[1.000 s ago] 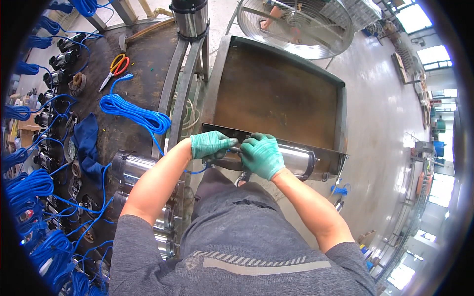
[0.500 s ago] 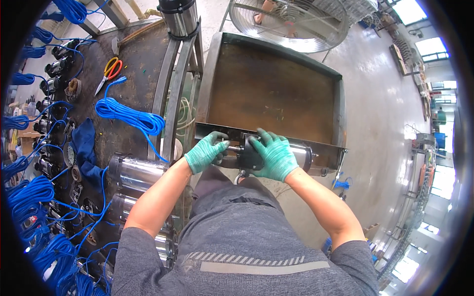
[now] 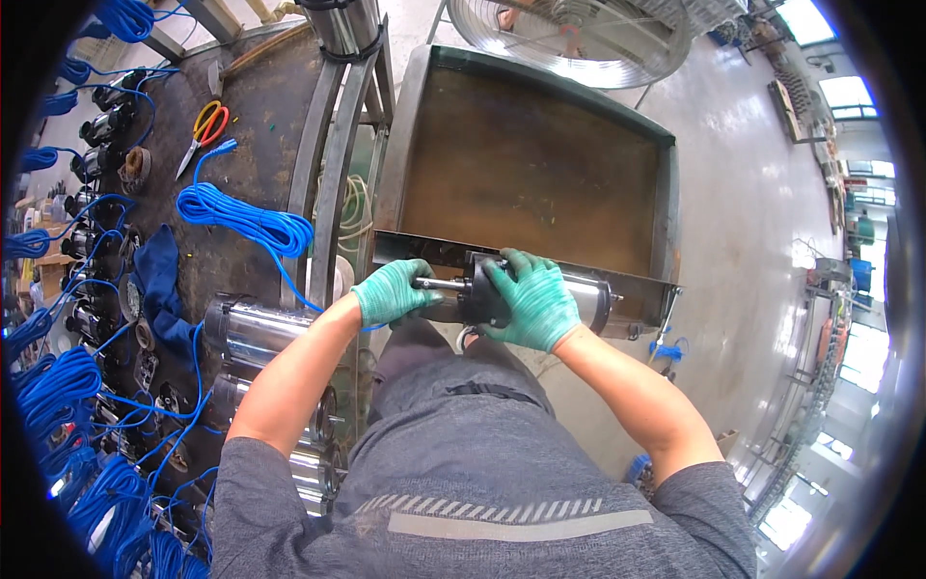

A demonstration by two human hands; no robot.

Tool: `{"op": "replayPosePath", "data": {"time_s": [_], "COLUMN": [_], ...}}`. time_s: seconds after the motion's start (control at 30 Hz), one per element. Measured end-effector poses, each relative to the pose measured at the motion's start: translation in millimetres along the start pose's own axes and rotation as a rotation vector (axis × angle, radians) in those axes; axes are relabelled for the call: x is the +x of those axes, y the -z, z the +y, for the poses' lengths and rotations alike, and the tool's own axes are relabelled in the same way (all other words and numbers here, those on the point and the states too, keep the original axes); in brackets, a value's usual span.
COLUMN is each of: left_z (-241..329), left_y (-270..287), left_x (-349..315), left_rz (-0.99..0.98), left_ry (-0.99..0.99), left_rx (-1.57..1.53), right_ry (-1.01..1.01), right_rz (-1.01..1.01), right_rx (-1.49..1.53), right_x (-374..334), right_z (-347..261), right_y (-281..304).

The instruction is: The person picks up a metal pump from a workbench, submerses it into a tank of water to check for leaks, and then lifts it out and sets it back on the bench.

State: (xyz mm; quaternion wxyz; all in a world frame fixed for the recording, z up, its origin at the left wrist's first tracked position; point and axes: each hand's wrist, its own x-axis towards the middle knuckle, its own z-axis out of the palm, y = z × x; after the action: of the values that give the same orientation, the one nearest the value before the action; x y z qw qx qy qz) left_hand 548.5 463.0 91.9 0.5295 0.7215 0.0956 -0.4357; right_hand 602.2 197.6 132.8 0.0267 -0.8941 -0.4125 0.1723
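A cylindrical motor [image 3: 586,298] with a polished silver body and a black end lies across the near edge of a metal tray [image 3: 666,212]. My right hand [image 3: 532,301], in a green glove, wraps over its black end, fingers on the far side. A slim metal shaft [image 3: 446,284] sticks out leftward from that end. Around the shaft's outer tip, my gloved left hand [image 3: 391,291] is closed, thumb above and fingers below. What its palm may cover is hidden.
To the left, a dark workbench [image 3: 265,116] bears orange-handled scissors [image 3: 203,135], a coiled blue cable [image 3: 246,220], a blue cloth [image 3: 164,289] and silver motors [image 3: 256,328]. Another motor [image 3: 342,27] stands upright on a metal frame. Beyond the tray is a large round fan [image 3: 569,39].
My left hand has shifted leftward, away from the motor's black end, and more of the shaft shows. My right hand stays on the motor. The view has shifted slightly.
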Motion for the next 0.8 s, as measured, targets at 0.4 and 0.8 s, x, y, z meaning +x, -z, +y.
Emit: {"op": "replayPosePath", "data": {"time_s": [0.4, 0.8], "left_z": [-38.7, -49.2], "left_y": [-22.1, -22.8], "left_x": [15.1, 9.3], "left_rz": [0.188, 0.388], "left_ry": [-0.312, -0.26], "left_rx": [-0.422, -0.432], "right_ry": [-0.01, -0.035], "right_rz": [-0.014, -0.003], "right_rx": [0.003, 0.03], "right_x": [2.0, -1.1], "right_z": [-1.2, -2.6], "right_y": [1.0, 5.2]}}
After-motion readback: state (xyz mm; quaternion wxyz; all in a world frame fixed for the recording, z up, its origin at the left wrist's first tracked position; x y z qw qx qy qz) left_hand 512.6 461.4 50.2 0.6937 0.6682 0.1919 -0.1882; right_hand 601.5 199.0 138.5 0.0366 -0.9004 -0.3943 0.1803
